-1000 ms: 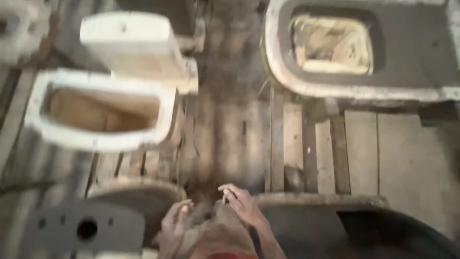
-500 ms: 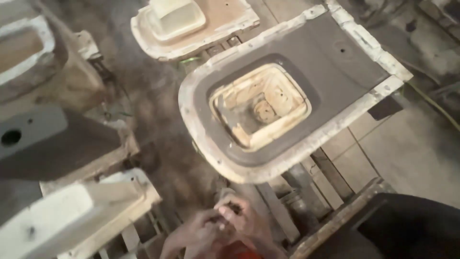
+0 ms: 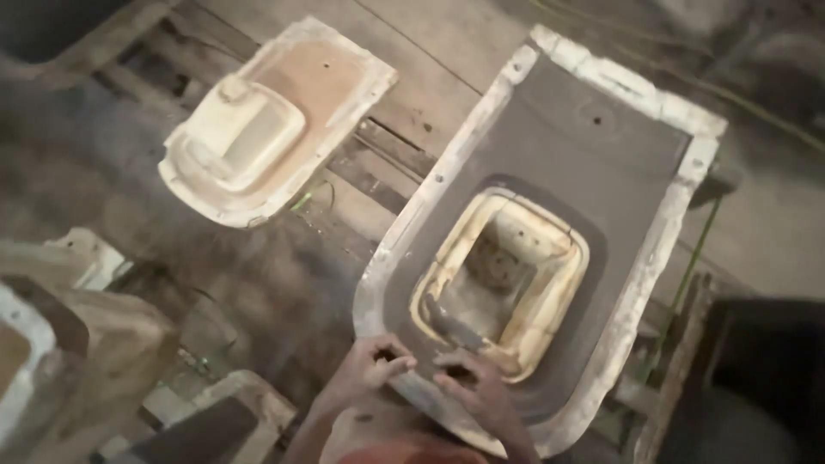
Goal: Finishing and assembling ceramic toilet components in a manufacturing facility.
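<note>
Head view: the left hand [image 3: 365, 371] and right hand [image 3: 471, 385] are both pressing curled fingers on the near edge of the grey clay-lined mould [image 3: 550, 232], which is lying on wooden slats [image 3: 378, 163] beside a pale mould [image 3: 266, 120].

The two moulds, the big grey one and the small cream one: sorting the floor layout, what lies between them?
In the head view, only bare wooden planks lie between the big grey mould and the small cream mould.

large mould [image 3: 550, 172]: dark grey face, whitish rim | basin [image 3: 503, 275]: cream | small mould [image 3: 275, 120]: tan-cream
</note>
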